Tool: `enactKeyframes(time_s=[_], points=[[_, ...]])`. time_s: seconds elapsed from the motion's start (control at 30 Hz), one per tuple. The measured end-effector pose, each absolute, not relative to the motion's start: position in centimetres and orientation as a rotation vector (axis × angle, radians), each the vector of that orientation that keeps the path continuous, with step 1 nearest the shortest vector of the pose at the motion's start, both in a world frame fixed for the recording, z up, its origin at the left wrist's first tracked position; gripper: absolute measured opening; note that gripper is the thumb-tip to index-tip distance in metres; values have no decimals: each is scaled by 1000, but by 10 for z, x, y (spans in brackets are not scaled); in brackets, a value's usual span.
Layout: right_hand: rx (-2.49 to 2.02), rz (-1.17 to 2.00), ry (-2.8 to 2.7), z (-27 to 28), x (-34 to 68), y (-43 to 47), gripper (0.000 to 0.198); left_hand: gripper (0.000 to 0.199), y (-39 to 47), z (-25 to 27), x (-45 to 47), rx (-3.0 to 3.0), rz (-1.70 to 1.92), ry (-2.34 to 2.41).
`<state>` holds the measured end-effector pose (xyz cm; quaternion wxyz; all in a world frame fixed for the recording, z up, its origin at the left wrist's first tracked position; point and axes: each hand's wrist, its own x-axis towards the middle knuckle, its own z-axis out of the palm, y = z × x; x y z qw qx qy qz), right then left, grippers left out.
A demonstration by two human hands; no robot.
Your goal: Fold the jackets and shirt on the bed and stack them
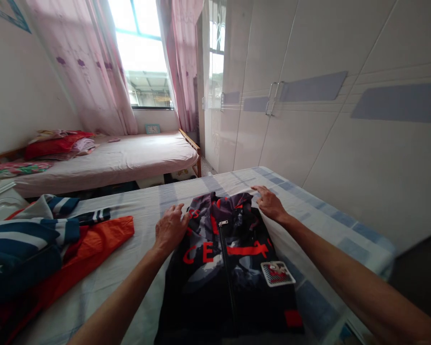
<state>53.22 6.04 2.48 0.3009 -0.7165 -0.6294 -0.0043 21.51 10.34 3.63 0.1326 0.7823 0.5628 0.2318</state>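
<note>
A black zip-up jacket (208,282) with red lettering and grey patterning lies front up on the bed, its collar away from me and its sleeves out of sight. The zip is closed up to a silver pull near the collar. A square patch or tag sits on its right side. My left hand (170,224) rests at the jacket's left shoulder, fingers stretched forward. At the other shoulder, my right hand (269,203) hovers or rests beside the collar, index finger extended. Neither hand grips the cloth.
The jacket's bed has a blue-and-white checked sheet (143,211). On the left lie heaped clothes (25,244), blue-striped and orange. Another bed (140,151) with red bedding and a small clock (153,128) stands by the window. A white wardrobe (309,129) lines the right side.
</note>
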Motion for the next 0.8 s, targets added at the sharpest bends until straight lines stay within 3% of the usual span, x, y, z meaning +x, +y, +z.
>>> enactKeyframes(time_s=[0.13,0.23,0.3,0.47,0.53,0.67,0.8], points=[[-1729,299,-1610,21,548,69,56,32,87,61,249,2490,734,1233],[-1702,423,-1546,15,549,81,35,33,88,64,289,2526,704,1001],[-1668,518,-1522,14,548,86,23,40,94,57,314,2503,700,969],[-1410,801,-1418,25,549,86,29,65,104,32,345,2421,723,1002],[-1269,965,-1369,33,551,87,26,59,101,24,347,2410,732,983],[-1300,1039,-1411,40,552,99,17,20,92,18,344,2395,758,956],[-1414,931,-1470,34,548,119,20,30,92,12,343,2300,808,1017]])
